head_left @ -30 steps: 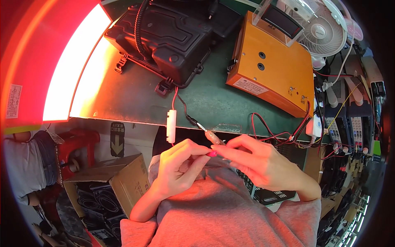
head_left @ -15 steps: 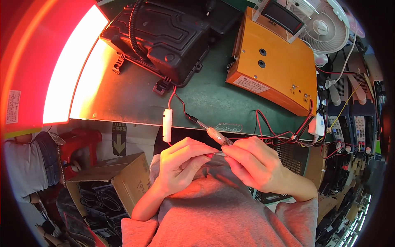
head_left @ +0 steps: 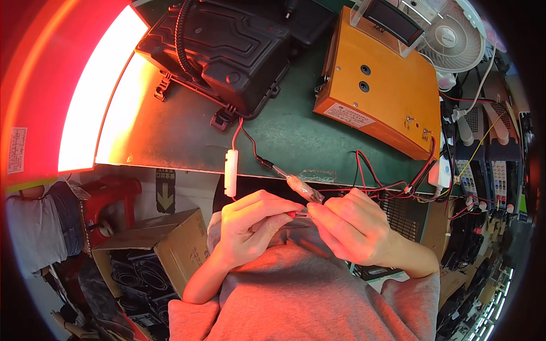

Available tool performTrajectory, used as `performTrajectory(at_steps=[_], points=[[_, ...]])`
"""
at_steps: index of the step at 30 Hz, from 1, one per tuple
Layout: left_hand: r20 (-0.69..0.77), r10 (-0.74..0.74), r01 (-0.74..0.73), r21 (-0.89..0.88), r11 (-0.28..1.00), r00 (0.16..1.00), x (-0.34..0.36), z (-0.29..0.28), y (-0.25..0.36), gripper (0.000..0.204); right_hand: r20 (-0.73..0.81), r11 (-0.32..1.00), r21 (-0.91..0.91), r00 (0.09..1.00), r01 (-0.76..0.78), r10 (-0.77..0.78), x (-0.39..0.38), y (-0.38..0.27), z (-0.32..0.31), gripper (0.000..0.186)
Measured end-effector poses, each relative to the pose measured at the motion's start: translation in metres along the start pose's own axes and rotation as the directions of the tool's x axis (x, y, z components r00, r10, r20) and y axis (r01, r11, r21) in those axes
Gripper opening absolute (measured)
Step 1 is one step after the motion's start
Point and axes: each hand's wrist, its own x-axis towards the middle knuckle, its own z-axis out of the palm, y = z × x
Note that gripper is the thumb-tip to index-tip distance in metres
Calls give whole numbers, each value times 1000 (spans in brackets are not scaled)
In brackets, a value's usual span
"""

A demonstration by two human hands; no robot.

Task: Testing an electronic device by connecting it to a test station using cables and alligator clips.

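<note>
My left hand (head_left: 253, 224) is closed in a pinch on a small red connector (head_left: 293, 214) in front of my chest. Facing it, my right hand (head_left: 352, 224) pinches a thin metal pin (head_left: 303, 215) whose end meets the red connector; the fingers partly hide the joint. Just above my right fingertips lies a probe with a tape-wrapped, tan handle (head_left: 305, 188). Its metal tip touches the end of a black lead (head_left: 263, 162) from the black case (head_left: 227, 62). A white cylinder (head_left: 231, 172) hangs in the red wire, by my left hand.
On the green bench (head_left: 284, 139) stands an orange box (head_left: 381, 85) with switches and a small display (head_left: 392, 23). Red and black wires (head_left: 369, 170) trail from it. A fan (head_left: 446, 40) is behind. Cardboard box (head_left: 179, 241) with cables and red stool (head_left: 108, 199) stand lower left.
My right hand has shifted slightly, and less of the metal pin shows between my hands. More of the wrapped handle's lower end shows. My left hand stays nearly still.
</note>
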Motion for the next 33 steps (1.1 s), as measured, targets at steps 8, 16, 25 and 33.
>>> performTrajectory(at_steps=[8, 16, 25, 33], points=[[7, -5, 5, -44, 999, 1000, 0, 3, -5, 16, -54, 1000, -14, 999, 1, -1, -4, 2, 6, 24], [21, 6, -7, 13, 1000, 1000, -1, 3, -9, 18, 129, 996, 66, 990, -63, 54, 3, 4, -5, 22], [27, -5, 1, 127, 992, 1000, -2, 4, -5, 21, 238, 996, 67, 970, -57, 40, 2, 8, -10, 34], [-99, 231, -160, 468, 869, 968, 21, -42, 15, 25, 212, 989, -70, 971, 128, -111, -4, -13, -48, 15]])
